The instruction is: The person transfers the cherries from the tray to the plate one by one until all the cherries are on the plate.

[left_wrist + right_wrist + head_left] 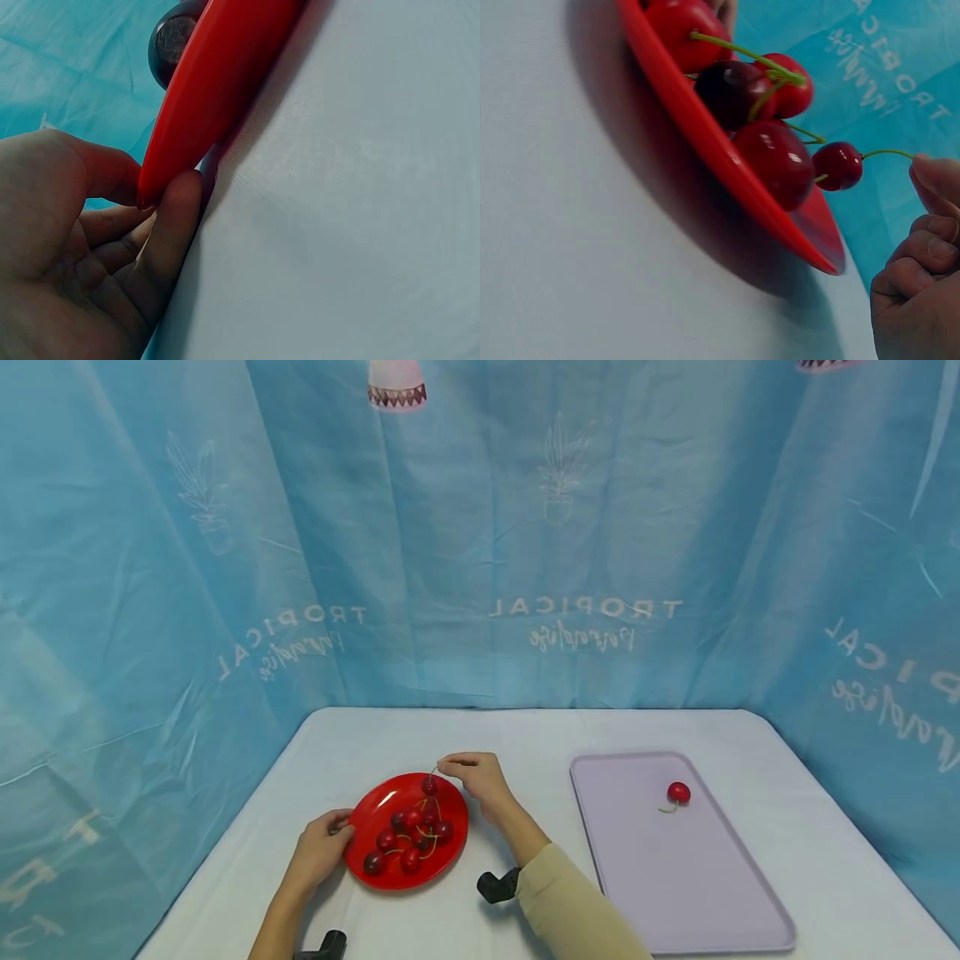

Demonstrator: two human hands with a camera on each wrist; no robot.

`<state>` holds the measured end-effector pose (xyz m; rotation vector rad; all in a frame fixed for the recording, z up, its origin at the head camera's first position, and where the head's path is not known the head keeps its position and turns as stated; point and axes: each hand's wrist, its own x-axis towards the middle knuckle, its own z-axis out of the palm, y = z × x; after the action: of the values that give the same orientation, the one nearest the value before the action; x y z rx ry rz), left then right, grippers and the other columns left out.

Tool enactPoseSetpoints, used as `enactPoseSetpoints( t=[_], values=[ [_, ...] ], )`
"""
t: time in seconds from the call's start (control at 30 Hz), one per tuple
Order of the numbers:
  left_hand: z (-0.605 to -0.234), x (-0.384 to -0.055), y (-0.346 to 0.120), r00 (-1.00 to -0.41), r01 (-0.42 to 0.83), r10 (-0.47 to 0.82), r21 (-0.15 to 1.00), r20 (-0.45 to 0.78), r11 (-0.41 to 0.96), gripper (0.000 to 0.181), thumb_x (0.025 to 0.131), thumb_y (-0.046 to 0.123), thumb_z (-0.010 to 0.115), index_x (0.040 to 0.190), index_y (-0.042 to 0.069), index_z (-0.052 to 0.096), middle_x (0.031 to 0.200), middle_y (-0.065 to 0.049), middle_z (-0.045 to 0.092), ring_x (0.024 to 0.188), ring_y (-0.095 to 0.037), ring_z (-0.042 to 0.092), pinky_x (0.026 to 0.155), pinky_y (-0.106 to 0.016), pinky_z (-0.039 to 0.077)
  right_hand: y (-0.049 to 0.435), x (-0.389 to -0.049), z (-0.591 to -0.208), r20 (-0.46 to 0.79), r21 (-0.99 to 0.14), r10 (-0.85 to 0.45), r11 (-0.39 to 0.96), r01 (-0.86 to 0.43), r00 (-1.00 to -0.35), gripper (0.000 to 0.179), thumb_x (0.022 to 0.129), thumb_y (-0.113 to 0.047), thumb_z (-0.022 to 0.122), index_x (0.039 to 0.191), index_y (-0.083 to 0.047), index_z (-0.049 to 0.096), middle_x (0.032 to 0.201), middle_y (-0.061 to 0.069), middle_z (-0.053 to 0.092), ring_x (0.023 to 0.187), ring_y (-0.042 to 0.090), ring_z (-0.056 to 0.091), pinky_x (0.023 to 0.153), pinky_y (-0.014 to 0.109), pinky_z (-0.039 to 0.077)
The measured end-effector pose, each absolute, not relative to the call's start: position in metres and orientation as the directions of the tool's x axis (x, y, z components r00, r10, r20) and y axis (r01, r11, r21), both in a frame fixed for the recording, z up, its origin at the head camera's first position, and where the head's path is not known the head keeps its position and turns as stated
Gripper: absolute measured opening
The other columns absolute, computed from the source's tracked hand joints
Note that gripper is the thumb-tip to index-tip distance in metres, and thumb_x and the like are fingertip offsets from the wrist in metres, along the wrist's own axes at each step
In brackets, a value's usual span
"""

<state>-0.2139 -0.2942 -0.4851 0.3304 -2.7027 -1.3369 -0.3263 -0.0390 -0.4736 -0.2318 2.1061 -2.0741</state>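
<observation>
A round red plate [375, 814] bears several dark red cherries [410, 860] with green stems. At the plate's left rim, my left hand [318, 850] pinches the edge between thumb and fingers; the left wrist view shows the rim [180, 127] between them. My right hand [482, 783] is over the plate's far right side. Its thumb and finger pinch the stem of one cherry [838, 166], which hangs by that stem. In the head view this cherry [430, 785] appears near the far rim; whether it touches the plate is hard to tell.
On the right of the white-covered table [525, 735] lies a pale purple tray [675, 877]. A single bright red cherry [678, 792] with its stem rests near the tray's far right corner. Blue printed curtains [585, 552] enclose the table's back and sides.
</observation>
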Motion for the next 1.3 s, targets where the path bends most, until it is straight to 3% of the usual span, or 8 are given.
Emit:
enactPoseSetpoints(
  t=[0.17, 0.3, 0.57, 0.83, 1.03, 1.3],
  values=[
    [-0.485, -0.214, -0.294, -0.971, -0.139, -0.238, 0.799, 0.005, 0.585, 0.037, 0.093, 0.012, 0.053, 0.126, -0.005, 0.056, 0.116, -0.019, 0.061, 0.107, -0.034, 0.057, 0.087, -0.044, 0.052, -0.045, -0.324, -0.479, -0.015, -1.0, -0.281, -0.006, 0.018, -0.96, 0.015, 0.083, -0.023, 0.074, 0.092, -0.012, 0.078, 0.095, 0.002, 0.072, 0.101, 0.017, 0.06, 0.094, 0.04, 0.047],
    [-0.486, -0.215, -0.294, -0.971, -0.141, -0.237, 0.797, 0.003, 0.587, 0.038, 0.093, 0.013, 0.053, 0.126, -0.005, 0.056, 0.116, -0.019, 0.061, 0.108, -0.034, 0.057, 0.087, -0.045, 0.052, -0.045, -0.322, -0.481, -0.021, -1.0, -0.306, 0.02, 0.016, -0.952, 0.014, 0.083, -0.022, 0.074, 0.09, -0.011, 0.078, 0.093, 0.002, 0.071, 0.101, 0.017, 0.06, 0.092, 0.039, 0.048],
    [-0.484, -0.216, -0.294, -0.971, -0.143, -0.239, 0.786, 0.006, 0.601, 0.039, 0.093, 0.013, 0.053, 0.127, -0.005, 0.056, 0.118, -0.021, 0.06, 0.111, -0.037, 0.055, 0.089, -0.048, 0.05, -0.041, -0.32, -0.48, -0.012, -0.994, -0.321, 0.105, -0.023, -0.947, 0.012, 0.084, -0.02, 0.072, 0.091, -0.011, 0.075, 0.094, 0.001, 0.066, 0.09, 0.017, 0.054, 0.073, 0.031, 0.05],
    [-0.483, -0.214, -0.294, -0.973, -0.142, -0.233, 0.792, 0.0, 0.594, 0.039, 0.093, 0.014, 0.052, 0.127, -0.005, 0.056, 0.118, -0.021, 0.059, 0.109, -0.037, 0.055, 0.088, -0.047, 0.051, -0.038, -0.319, -0.478, 0.009, -0.984, -0.328, 0.167, -0.067, -0.944, 0.03, 0.083, -0.021, 0.074, 0.108, -0.005, 0.069, 0.067, 0.005, 0.051, 0.06, 0.015, 0.042, 0.052, 0.025, 0.038],
    [-0.486, -0.214, -0.297, -0.972, -0.142, -0.236, 0.79, 0.004, 0.596, 0.038, 0.093, 0.014, 0.052, 0.127, -0.005, 0.055, 0.118, -0.021, 0.059, 0.108, -0.036, 0.056, 0.088, -0.047, 0.051, -0.036, -0.319, -0.476, 0.022, -0.943, -0.351, 0.304, -0.136, -0.936, 0.042, 0.083, -0.03, 0.073, 0.117, -0.008, 0.065, 0.065, 0.003, 0.051, 0.054, 0.014, 0.042, 0.047, 0.024, 0.038],
    [-0.486, -0.212, -0.295, -0.974, -0.14, -0.227, 0.793, -0.002, 0.593, 0.04, 0.093, 0.015, 0.055, 0.127, -0.005, 0.055, 0.117, -0.02, 0.059, 0.108, -0.036, 0.055, 0.086, -0.046, 0.052, -0.016, -0.315, -0.469, 0.025, -0.877, -0.352, 0.442, -0.19, -0.935, 0.032, 0.082, -0.031, 0.073, 0.108, -0.013, 0.069, 0.071, 0.004, 0.057, 0.06, 0.017, 0.047, 0.05, 0.028, 0.042]
  ],
)
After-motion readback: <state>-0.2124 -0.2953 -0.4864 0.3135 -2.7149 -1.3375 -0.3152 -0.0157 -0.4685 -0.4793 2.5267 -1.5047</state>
